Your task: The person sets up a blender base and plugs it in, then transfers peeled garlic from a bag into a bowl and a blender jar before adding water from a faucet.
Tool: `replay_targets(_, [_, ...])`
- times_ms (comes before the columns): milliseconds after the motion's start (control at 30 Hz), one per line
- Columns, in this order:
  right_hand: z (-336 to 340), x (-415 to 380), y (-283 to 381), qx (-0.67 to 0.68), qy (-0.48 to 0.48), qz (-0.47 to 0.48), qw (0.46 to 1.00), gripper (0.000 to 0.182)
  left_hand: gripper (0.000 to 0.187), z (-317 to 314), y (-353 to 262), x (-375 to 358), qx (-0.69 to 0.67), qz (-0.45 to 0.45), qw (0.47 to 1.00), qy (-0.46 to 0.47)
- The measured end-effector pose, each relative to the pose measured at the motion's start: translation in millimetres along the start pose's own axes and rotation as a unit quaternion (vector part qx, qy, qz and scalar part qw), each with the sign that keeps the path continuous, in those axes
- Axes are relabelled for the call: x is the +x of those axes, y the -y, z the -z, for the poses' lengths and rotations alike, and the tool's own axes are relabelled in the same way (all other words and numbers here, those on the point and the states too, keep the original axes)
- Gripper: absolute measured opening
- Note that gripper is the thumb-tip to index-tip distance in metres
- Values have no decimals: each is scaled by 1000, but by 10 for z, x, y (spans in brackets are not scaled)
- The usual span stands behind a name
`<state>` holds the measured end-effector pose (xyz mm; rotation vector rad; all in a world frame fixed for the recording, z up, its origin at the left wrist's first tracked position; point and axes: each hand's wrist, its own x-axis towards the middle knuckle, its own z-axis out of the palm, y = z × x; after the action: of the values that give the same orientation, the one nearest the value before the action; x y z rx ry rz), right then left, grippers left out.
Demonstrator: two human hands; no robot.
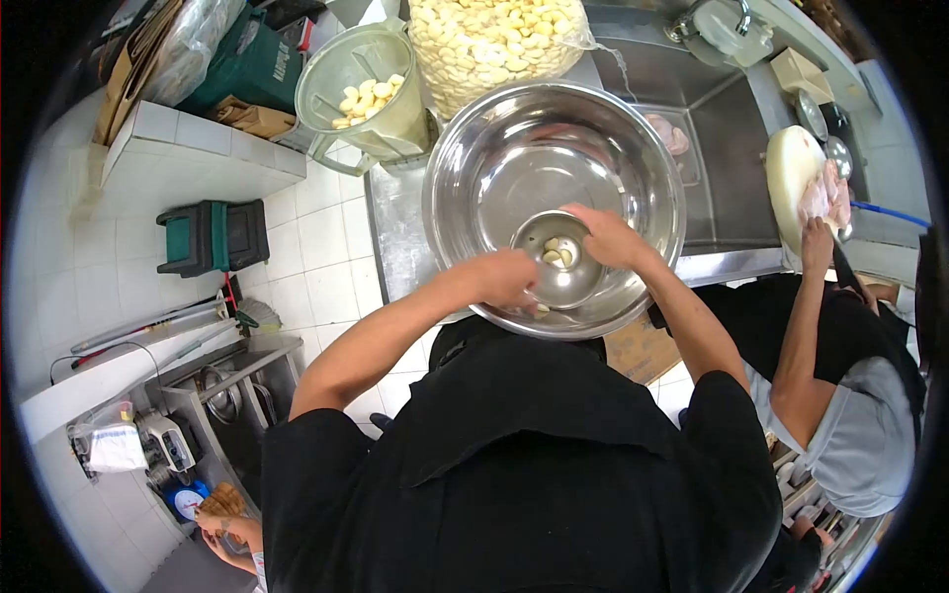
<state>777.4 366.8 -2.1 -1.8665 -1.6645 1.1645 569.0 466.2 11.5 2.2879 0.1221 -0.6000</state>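
Observation:
My right hand (605, 235) grips the far right rim of a small metal bowl (576, 289), thumb and fingers over its edge. Several peeled garlic cloves (559, 255) lie in that bowl, which sits inside a large, shiny metal bowl (474, 178). At the small bowl's left side is my left hand (507, 279), its fingers curled downward; what they hold, if anything, is hidden. A pale bit shows near its fingertips. Behind the large bowl stands a clear plastic bag (494, 49) packed with garlic cloves. A blender jar (400, 133) to its left contains more cloves.
A metal sink (727, 128) with pieces of raw meat (667, 133) lies to the right. Beyond it, a co-worker's hand (817, 237) touches raw meat on a round white board (786, 168). Another person's hands (222, 529) are at lower left, near a blue scale (188, 501).

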Motion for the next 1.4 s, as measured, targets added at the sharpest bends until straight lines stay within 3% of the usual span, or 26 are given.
replay_targets(133, [50,9,106,-25,19,-22,999,57,25,-203,-167,210,70,-20,997,-5])
replay_targets(167, [155,-25,230,35,52,-99,993,58,22,-330,-70,321,94,-25,989,-113])
replay_targets(200, [213,-48,311,95,84,-177,976,58,22,-262,-30,318,94,-24,989,-113])
replay_targets(233, [181,-47,130,97,84,-178,976,58,20,-108,24,290,-8,-84,968,-238])
replay_targets(267, [134,-47,-207,51,13,-84,995,58,18,46,83,265,-111,-142,917,-356])
replay_targets(300, [128,-48,-418,3,-58,11,998,57,18,263,103,177,-97,-69,927,-357])
replay_targets(333, [242,-60,-403,5,-59,8,998,57,18,447,153,104,-82,5,931,-356])
replay_targets(367, [433,-94,-285,30,-59,7,998,56,18,511,274,115,-82,4,932,-353])
replay_targets(433, [644,-183,-156,56,-57,7,997,56,17,490,495,170,61,119,988,-78])
replay_targets(467, [728,-197,-131,49,-85,0,995,54,17,346,563,236,63,121,987,-80])
replay_targets(533, [875,-193,-35,41,-114,-2,993,53,11,-37,623,435,88,41,993,-72])
replay_targets(667, [1009,-259,12,-13,-212,7,977,54,15,-416,210,786,92,111,982,120])
replay_targets(733, [1065,-170,179,-35,-253,48,966,55,18,-372,6,686,105,66,991,42])
replay_targets(800, [1222,-117,616,160,-246,-85,952,59,21,-615,231,765,112,6,994,-5])
replay_targets(833, [1307,-33,821,184,-259,-58,947,61,21,-494,195,682,116,18,993,-13])
replay_targets(900, [1453,265,1167,150,-342,101,922,62,24,-250,60,563,69,23,992,102])
replay_targets(933, [1535,439,1358,120,-381,181,899,63,24,-161,45,515,76,24,992,98])
replay_targets(967, [1597,621,1619,77,-415,265,867,63,21,-84,45,449,62,35,996,44])
replay_targets(1033, [1613,938,2065,-8,-450,283,847,60,15,235,20,182,19,17,996,-80])
replay_targets(1100, [1455,1407,2284,-121,-503,405,754,59,13,702,-2,-302,-48,-4,965,-257])
replay_targets(1133, [1302,1610,2319,-204,-468,346,787,57,15,954,-39,-567,0,5,937,-349])
replay_targets(1167, [1169,1810,2267,-243,-475,406,742,58,13,1190,-174,-881,-65,36,897,-435])
replay_targets(1200, [1093,1782,2298,-288,-443,409,744,59,11,1321,-152,-1054,-88,101,845,-517])
replay_targets(1267, [1029,1815,2255,-282,-448,430,731,58,11,1602,-25,-1277,-29,143,757,-637])
replay_targets(1367, [1221,1832,2123,-260,-499,399,724,59,14,1883,370,-1267,60,173,742,-645])
replay_targets(1400, [1373,1882,2025,-242,-531,415,698,52,14,1903,482,-1237,60,178,738,-649])
